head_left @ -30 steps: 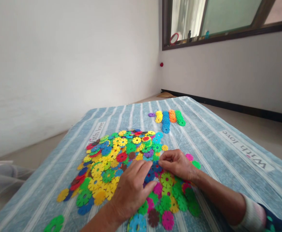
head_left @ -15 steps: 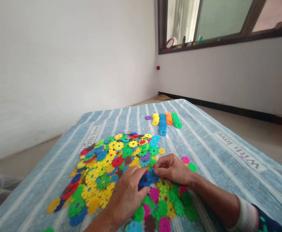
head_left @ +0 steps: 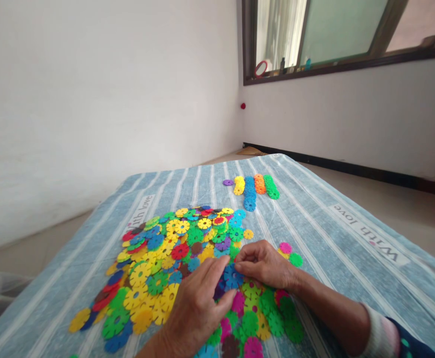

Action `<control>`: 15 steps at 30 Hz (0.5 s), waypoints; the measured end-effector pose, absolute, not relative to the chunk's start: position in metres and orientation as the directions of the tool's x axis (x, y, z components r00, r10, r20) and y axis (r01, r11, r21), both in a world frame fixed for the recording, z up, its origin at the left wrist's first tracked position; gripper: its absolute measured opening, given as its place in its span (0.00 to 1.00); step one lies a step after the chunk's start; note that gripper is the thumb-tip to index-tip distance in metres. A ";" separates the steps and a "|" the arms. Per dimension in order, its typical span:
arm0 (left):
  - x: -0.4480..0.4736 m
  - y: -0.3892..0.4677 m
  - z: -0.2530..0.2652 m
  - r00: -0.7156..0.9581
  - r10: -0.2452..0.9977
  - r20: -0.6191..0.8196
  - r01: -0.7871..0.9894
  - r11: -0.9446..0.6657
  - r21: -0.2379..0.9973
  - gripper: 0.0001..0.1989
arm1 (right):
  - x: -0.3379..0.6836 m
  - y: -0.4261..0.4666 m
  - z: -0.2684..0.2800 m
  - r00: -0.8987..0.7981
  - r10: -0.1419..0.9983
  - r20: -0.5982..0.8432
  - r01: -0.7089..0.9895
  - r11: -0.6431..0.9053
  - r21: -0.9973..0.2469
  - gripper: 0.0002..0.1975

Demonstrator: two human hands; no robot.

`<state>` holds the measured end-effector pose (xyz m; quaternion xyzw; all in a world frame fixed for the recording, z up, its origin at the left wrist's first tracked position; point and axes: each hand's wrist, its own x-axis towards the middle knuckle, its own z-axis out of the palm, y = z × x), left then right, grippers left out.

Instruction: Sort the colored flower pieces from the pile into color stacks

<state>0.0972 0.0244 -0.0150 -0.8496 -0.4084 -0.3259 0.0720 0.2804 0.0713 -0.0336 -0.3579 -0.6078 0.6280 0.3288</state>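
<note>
My right hand point(head_left: 264, 263) pinches the edge of a blue slotted plastic disc point(head_left: 232, 277) between thumb and fingertips, just above the pile. To its left, my left hand point(head_left: 200, 301) has thumb and forefinger spread, with the disc close to the gap between them. I see nothing gripped in that hand. Beneath both hands lies a heap of notched discs in many colours, among them a yellow disc point(head_left: 139, 274), a red disc point(head_left: 180, 251) and a pink disc point(head_left: 253, 347). Darker blue pieces under the held disc are partly hidden.
Farther back on the striped cloth point(head_left: 187, 186) are a joined yellow strip point(head_left: 239, 185), a longer blue strip point(head_left: 250, 193), an orange strip point(head_left: 260, 184), a green strip point(head_left: 271, 187) and a single purple disc point(head_left: 227, 183). A window with a small red mirror point(head_left: 261, 68) is beyond.
My left hand has moved slightly right, its thumb and forefinger nearer my right hand. The blue disc in my right hand now faces me more and shows more fully.
</note>
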 end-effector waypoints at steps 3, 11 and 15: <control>0.099 0.022 -0.013 0.461 0.637 0.618 0.723 -0.673 0.154 0.20 | 0.279 0.070 -0.031 -0.515 0.854 -0.073 0.060 -0.049 -0.997 0.09; 0.100 0.022 -0.017 0.465 0.560 0.686 0.716 -0.694 0.081 0.15 | 0.278 0.069 -0.026 -0.503 0.859 -0.098 0.081 -0.066 -0.995 0.07; 0.100 0.022 -0.018 0.471 0.556 0.685 0.693 -0.713 0.102 0.11 | 0.279 0.069 -0.030 -0.523 0.848 -0.083 0.045 -0.070 -0.997 0.07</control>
